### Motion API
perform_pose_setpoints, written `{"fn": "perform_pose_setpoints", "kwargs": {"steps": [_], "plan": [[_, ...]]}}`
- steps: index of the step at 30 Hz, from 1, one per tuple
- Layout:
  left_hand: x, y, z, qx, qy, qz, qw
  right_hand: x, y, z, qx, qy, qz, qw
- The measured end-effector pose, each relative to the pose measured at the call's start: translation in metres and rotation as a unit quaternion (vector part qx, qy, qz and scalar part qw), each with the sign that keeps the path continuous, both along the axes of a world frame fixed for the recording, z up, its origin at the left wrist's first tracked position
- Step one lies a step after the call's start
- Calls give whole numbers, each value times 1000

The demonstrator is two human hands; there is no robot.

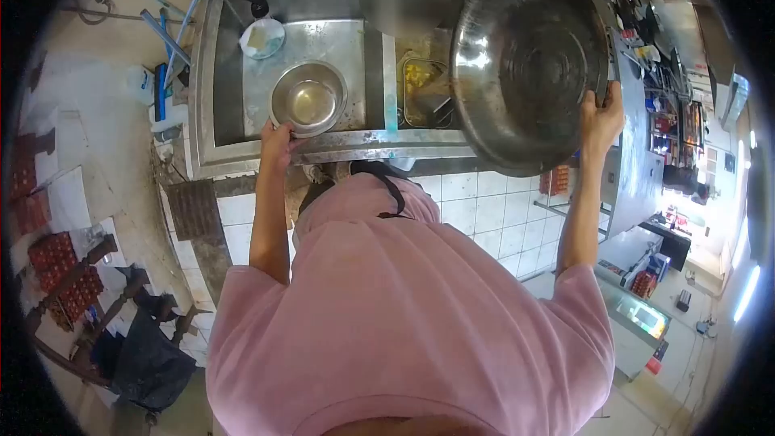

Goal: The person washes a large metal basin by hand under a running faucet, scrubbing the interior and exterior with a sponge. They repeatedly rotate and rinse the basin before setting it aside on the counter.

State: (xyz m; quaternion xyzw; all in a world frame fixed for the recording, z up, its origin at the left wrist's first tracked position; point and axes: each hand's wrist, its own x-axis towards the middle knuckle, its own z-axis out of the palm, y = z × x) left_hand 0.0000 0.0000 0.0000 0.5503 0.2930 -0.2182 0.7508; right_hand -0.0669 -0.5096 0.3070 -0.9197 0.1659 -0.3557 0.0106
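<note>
Right hand (603, 117) grips the large basin's (533, 64) rim, arm extended forward, wide of the left hand (279, 144) holding a bowl (309, 98).

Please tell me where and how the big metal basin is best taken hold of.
Grip the big metal basin by its rim, I would say from the right, where the right hand holds it. It is wide and tilted up, and no handle shows, so the edge seems the surest hold. A second hand on the opposite rim would probably steady it.
</note>
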Motion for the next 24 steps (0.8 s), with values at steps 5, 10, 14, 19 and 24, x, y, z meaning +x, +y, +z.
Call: {"fn": "perform_pose_setpoints", "kwargs": {"steps": [5,10,14,19,24], "plan": [[6,-29,13,-11,-3,-34,999,-34,38,32,14,-2,41,999],[17,-69,39,-12,-29,-108,994,-50,46,29,1,-42,58,997],[15,-145,50,21,-4,-121,992,-59,17,29,4,-77,48,996],[28,-240,14,-24,-10,-268,963,-63,-37,25,-12,-98,6,995],[54,-340,-105,68,76,-266,959,-72,-87,18,18,-114,0,993]]}}
